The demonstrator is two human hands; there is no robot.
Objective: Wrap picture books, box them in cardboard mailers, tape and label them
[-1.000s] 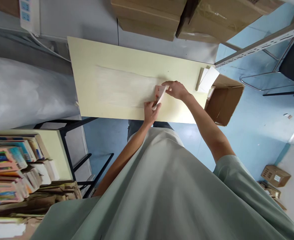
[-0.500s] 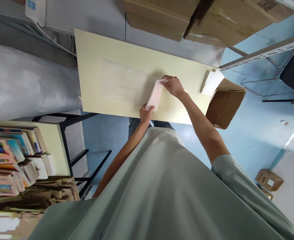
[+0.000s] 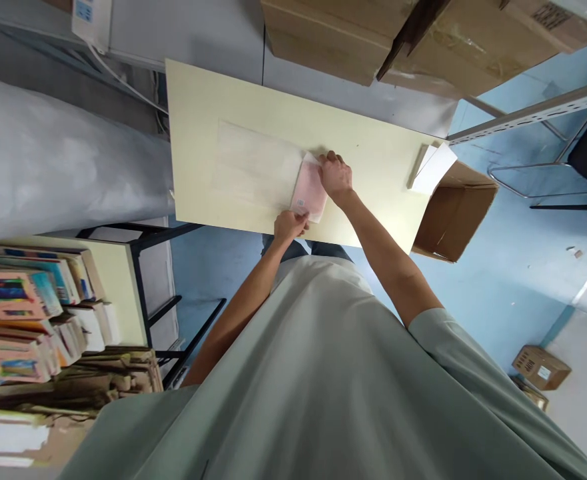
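Observation:
A flat pink book point(image 3: 309, 190), with a small printed square near its lower end, lies on the pale yellow board under a whitish see-through film. The rest of the film point(image 3: 256, 163) stretches flat to the left of it. My left hand point(image 3: 290, 227) pinches the book's near end at the board's front edge, thumb on top. My right hand point(image 3: 336, 175) is curled over its far right corner, fingers bent and partly hidden from view.
White cards or paper pieces point(image 3: 430, 167) lie at the board's point(image 3: 373, 193) right end, beside an open cardboard box point(image 3: 450, 217). Large cartons point(image 3: 338, 40) stand behind. A grey-white roll point(image 3: 63, 160) and shelved books point(image 3: 28, 287) are on the left.
The book has gone from tilted up to lying flatter, its pink face now showing. My right hand has come down and curled over its corner; my left hand still grips the near end.

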